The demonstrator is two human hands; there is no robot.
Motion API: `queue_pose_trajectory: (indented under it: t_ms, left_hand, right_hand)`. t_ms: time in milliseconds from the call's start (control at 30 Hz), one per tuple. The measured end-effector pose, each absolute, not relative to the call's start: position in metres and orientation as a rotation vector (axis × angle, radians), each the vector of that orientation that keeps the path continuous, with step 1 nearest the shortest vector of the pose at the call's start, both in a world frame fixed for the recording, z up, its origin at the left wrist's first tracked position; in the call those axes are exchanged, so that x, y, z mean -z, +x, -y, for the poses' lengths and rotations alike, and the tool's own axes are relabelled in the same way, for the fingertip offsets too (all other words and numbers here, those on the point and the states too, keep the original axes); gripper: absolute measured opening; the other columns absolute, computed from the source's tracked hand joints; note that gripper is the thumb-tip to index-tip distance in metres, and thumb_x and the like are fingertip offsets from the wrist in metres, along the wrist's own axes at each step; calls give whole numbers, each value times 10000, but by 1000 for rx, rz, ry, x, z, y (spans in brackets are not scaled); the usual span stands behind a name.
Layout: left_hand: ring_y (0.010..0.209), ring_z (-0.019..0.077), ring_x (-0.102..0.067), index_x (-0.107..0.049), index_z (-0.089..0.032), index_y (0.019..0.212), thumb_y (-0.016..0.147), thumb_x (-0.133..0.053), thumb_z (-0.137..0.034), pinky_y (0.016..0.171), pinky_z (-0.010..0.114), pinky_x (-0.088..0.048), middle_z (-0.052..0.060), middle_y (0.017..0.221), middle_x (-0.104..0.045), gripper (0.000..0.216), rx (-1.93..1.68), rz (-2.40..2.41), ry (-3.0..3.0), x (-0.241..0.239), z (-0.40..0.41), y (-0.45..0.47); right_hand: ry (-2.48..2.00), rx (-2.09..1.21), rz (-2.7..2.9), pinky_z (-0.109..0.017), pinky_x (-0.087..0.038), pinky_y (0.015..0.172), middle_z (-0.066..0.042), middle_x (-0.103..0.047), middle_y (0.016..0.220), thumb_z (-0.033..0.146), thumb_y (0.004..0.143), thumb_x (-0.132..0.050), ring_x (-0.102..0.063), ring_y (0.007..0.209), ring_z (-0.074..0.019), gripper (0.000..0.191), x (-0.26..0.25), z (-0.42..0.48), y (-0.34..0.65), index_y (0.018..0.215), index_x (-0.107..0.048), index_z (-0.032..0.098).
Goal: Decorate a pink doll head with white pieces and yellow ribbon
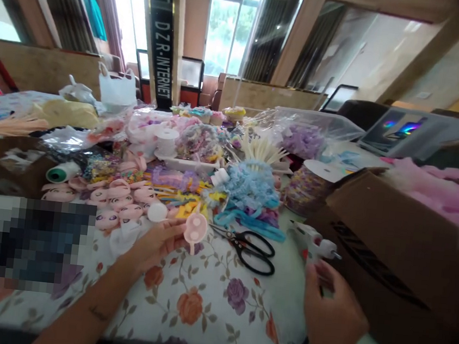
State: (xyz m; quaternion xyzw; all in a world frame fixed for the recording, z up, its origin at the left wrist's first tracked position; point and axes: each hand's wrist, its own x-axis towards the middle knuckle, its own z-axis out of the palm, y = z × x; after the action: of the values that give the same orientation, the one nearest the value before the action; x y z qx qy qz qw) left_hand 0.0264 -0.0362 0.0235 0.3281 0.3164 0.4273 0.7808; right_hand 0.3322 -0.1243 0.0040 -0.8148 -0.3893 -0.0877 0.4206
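Left hand (165, 240) pinches a small pink piece (196, 228) between fingertips, held above the flowered tablecloth (164, 321). Right hand (336, 306) closed around a glue gun (316, 240), just beside the cardboard box (384, 259). Black-handled scissors (239, 240) lie between the hands, touching neither.

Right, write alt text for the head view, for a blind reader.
A person's left hand holds a pale pink piece with two round spots over a floral tablecloth, while the right hand grips a white glue gun. Black-handled scissors lie between them, with heaped craft supplies beyond and a cardboard box on the right.
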Motion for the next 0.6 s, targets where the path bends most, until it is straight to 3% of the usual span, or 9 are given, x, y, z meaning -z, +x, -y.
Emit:
queue_pose_trajectory:
  t_ms: [67,133,200,333,467,600]
  left_hand:
    - [737,103,-634,-686,-135,945,731,-716,-204,687,181,-526,68,886,-684,226,-871,-653,703,-22,39,29]
    - [746,103,-641,-663,-153,966,733,-716,-201,687,180,-523,59,900,-678,244,-836,-603,697,-18,42,31]
    - [734,99,-642,-632,-168,979,736,-715,-198,685,185,-523,46,890,-670,258,-815,-557,691,-15,44,33]
    - [667,99,-638,-562,-163,938,724,-729,-208,637,197,-525,27,791,-649,275,-782,-501,672,-10,46,35]
    - [654,111,-647,-519,-157,890,690,-758,-222,613,201,-530,17,760,-638,318,-774,-495,639,-10,47,36]
    - [620,94,-631,-522,-146,856,668,-772,-210,598,193,-530,7,741,-627,319,-749,-521,625,-14,49,38]
  right_hand:
    - [-1780,-285,1014,-449,-478,849,-153,-702,956,506,724,-621,-651,892,-319,427,-9,122,299,964,-668,157]
    - [-1411,-949,1091,-424,-517,804,-136,-700,1004,480,707,-678,-656,916,-295,438,-12,115,263,1030,-639,186]
    - [-1066,-1305,1071,-423,-503,863,-128,-661,1132,464,712,-698,-617,1039,-285,501,-12,106,232,1135,-596,215]
    - [-793,-1500,987,-406,-395,1011,-99,-596,1259,456,699,-732,-519,1191,-267,553,-4,93,200,1185,-583,239]
    - [-788,-1539,920,-390,-403,997,-90,-619,1230,502,658,-747,-534,1164,-275,579,6,91,199,1156,-609,242]
    - [-855,-1565,842,-382,-428,967,-77,-663,1160,428,642,-780,-584,1096,-268,549,7,94,199,1141,-623,259]
